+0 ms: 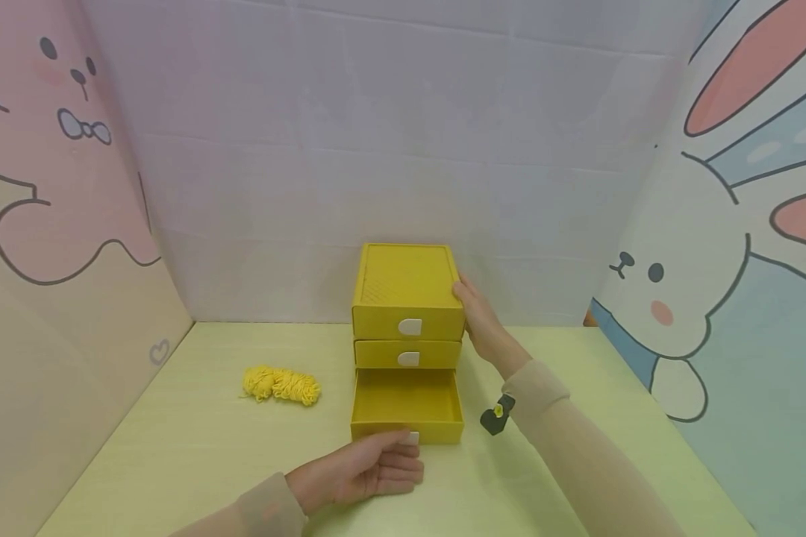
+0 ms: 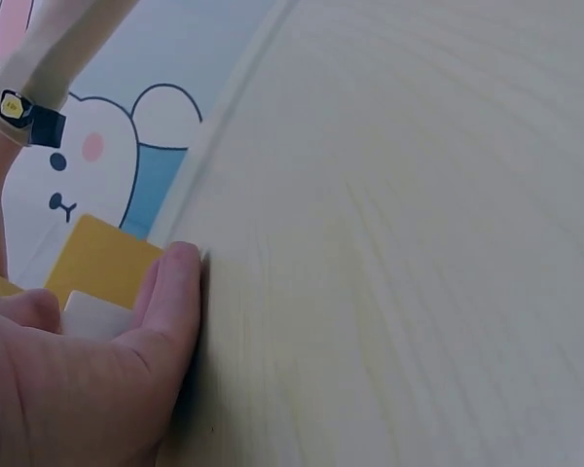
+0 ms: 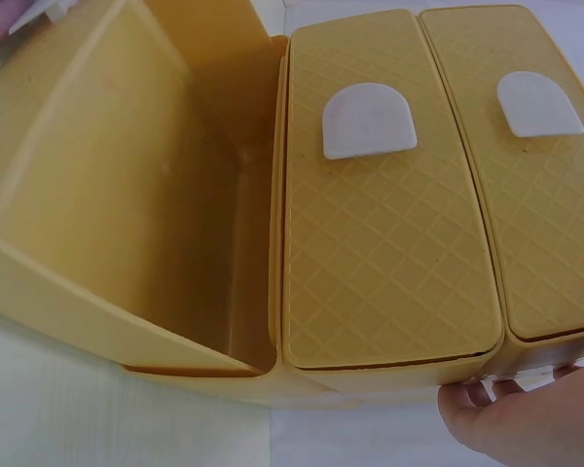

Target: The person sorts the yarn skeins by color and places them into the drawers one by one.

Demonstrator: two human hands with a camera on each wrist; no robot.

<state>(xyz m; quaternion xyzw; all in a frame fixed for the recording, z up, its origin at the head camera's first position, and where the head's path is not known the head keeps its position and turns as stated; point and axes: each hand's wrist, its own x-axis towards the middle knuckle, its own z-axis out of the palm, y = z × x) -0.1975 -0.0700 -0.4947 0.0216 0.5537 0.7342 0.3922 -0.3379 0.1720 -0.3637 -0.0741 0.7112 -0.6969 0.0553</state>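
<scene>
A yellow drawer unit (image 1: 408,276) stands against the back wall, with its upper two drawers closed. Its bottom drawer (image 1: 406,395) is pulled out, and bare yellow walls and floor show inside. My left hand (image 1: 363,470) is at that drawer's front, with the white handle (image 2: 95,316) between thumb and finger. The other fingers extend below it, close to the tabletop. Against the unit's right side rests my right hand (image 1: 485,321), thumb near the top front edge. In the right wrist view its fingertips (image 3: 462,409) touch the side wall beside the upper drawers.
A bundle of yellow cord (image 1: 280,385) lies on the pale table (image 1: 195,447), left of the unit. A pale cloth wall (image 1: 403,134) stands close behind. Side panels printed with cartoon animals flank the table. A dark wrist device (image 1: 497,415) hangs at the right sleeve.
</scene>
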